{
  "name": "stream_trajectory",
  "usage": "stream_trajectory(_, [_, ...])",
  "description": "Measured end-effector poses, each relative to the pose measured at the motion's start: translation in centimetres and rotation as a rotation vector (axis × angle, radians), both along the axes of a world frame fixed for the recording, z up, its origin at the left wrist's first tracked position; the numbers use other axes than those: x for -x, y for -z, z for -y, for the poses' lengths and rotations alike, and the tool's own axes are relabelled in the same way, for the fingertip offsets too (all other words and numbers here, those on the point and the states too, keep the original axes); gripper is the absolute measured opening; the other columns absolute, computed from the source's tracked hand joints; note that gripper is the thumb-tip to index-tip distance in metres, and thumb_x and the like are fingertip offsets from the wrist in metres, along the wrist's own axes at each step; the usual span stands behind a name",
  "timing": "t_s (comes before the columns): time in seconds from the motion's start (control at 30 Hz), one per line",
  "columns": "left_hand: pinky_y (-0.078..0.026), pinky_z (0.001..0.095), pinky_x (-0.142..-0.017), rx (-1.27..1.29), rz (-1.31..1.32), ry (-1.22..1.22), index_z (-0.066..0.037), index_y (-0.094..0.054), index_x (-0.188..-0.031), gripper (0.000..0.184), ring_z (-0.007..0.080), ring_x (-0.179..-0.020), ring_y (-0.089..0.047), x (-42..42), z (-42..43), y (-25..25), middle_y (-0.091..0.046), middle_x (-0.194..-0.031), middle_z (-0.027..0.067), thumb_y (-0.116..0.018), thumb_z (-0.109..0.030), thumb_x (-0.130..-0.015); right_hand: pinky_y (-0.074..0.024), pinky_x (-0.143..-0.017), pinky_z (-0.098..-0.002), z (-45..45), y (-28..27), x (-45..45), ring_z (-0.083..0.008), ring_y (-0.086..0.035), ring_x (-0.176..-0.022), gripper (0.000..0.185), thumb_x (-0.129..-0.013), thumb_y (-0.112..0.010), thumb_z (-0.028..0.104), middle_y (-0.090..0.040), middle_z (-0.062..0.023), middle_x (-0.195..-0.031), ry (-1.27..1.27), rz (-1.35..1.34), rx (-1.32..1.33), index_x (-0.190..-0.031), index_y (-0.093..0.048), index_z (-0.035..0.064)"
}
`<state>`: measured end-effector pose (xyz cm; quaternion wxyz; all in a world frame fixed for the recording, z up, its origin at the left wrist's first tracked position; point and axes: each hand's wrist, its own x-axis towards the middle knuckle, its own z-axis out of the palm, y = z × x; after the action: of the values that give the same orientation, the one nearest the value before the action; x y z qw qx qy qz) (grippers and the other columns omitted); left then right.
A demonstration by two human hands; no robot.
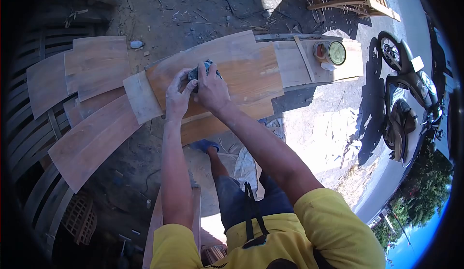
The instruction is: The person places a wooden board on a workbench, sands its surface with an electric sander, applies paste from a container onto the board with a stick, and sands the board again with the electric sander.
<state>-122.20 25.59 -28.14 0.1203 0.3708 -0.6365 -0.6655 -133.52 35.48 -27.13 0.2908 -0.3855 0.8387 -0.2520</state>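
Both hands meet over a brown wooden board (251, 71) at the middle of the view. My right hand (212, 89) is wrapped over a dark bluish-green bundle (207, 65), perhaps a cloth, whose exact shape is partly hidden by the fingers. At the bundle's left side, my left hand (179, 92) has its thumb and fingers closed against it. Beside my left wrist, a pale, whitish small board (141, 97) lies across the left end of the brown board.
Several thin wooden panels (96, 133) lie on slats at the left. A can (337, 53), a jar and a narrow stick (304, 58) rest on the bench's right end. A motorcycle (411, 95) is at the right. Wooden furniture (357, 0) stands at the top right.
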Motion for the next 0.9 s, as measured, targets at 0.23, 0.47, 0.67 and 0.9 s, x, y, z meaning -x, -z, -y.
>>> stream_trajectory(0.23, [-0.049, 0.0399, -0.114, 0.139, 0.054, -0.014, -0.001, -0.058, -0.148, 0.047, 0.0250, -0.134, -0.063, 1.9, -3.0, -2.2, -0.067, -0.141, 0.0158, -0.068, -0.021, -0.107, -0.0639, -0.079, -0.0541, -1.6, 0.9, -0.1, -0.0516, -0.070, -0.097, 0.095, -0.080, -0.084, 0.022, -0.049, -0.0340, -0.134, 0.134, -0.085, 0.073, -0.156, -0.032, -0.0011])
stream_trajectory(0.47, [-0.046, 0.0462, -0.117, 0.672, 0.357, 0.035, -0.010, -0.055, -0.150, 0.060, 0.0326, -0.137, -0.057, 0.3, -3.1, -2.9, -0.060, -0.146, 0.0151, -0.078, -0.014, -0.095, -0.0603, -0.094, -0.0461, -5.1, -0.7, 6.0, -0.0410, -0.073, -0.110, 0.071, -0.092, -0.069, 0.017, -0.060, -0.0287, -0.132, 0.011, 0.345, 0.251, -0.157, -0.044, 0.0003])
stream_trajectory(0.67, [-0.047, 0.0474, -0.116, 0.730, 0.381, 0.029, -0.012, -0.055, -0.149, 0.067, 0.0342, -0.135, -0.056, -1.2, -2.0, -1.7, -0.059, -0.143, 0.0148, -0.082, -0.012, -0.088, -0.0488, -0.104, -0.0531, -20.2, 9.0, 21.6, -0.0467, -0.054, -0.126, 0.048, -0.093, -0.062, 0.010, -0.055, -0.0274, -0.134, 0.587, -0.489, -0.103, -0.139, -0.058, -0.0043])
stream_trajectory(0.9, [-0.048, 0.0480, -0.114, 0.862, 0.465, 0.023, -0.013, -0.053, -0.152, 0.073, 0.0358, -0.133, -0.057, -0.1, -3.6, -2.5, -0.057, -0.143, 0.0159, -0.083, -0.014, -0.086, -0.0540, -0.095, -0.0537, -22.9, 11.5, 25.6, -0.0448, -0.061, -0.117, 0.052, -0.094, -0.064, 0.012, -0.061, -0.0235, -0.119, 0.335, -0.502, -0.310, -0.144, -0.053, -0.0010])
